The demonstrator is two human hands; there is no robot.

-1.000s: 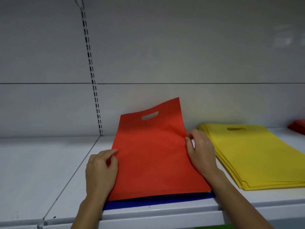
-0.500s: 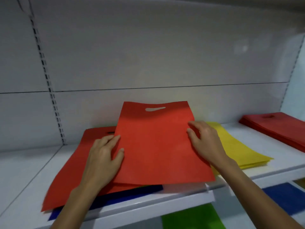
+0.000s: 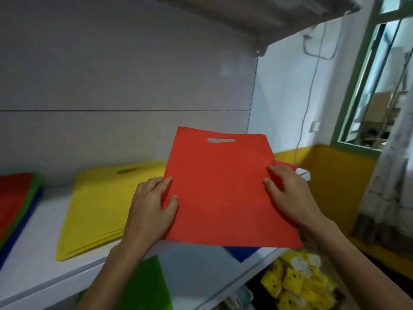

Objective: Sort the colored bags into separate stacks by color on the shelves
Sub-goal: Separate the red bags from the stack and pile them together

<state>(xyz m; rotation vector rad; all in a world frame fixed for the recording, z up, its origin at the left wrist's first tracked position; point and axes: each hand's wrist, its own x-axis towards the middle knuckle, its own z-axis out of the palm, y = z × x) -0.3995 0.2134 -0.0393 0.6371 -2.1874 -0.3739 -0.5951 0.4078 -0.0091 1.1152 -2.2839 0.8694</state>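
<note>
A flat red bag (image 3: 220,189) with a cut-out handle hangs in the air above the white shelf (image 3: 44,271). My left hand (image 3: 152,206) grips its left edge, thumb on top. My right hand (image 3: 288,198) grips its right edge the same way. A stack of yellow bags (image 3: 100,202) lies on the shelf to the left of the held bag. A sliver of a red stack (image 3: 288,165) peeks out behind the bag at the shelf's right end. At the far left lies a mixed pile (image 3: 15,204) of red, green and blue bags.
On the lower shelf lie a green bag (image 3: 152,285) and a blue bag (image 3: 242,252). A bin of yellow packets (image 3: 297,285) sits lower right. Beyond the shelf's right end are a yellow-painted wall (image 3: 335,189) and a window (image 3: 380,86).
Both hands have carried the red bag rightward off the mixed pile, past the yellow stack, toward the shelf's right end. The view has swung right with it.
</note>
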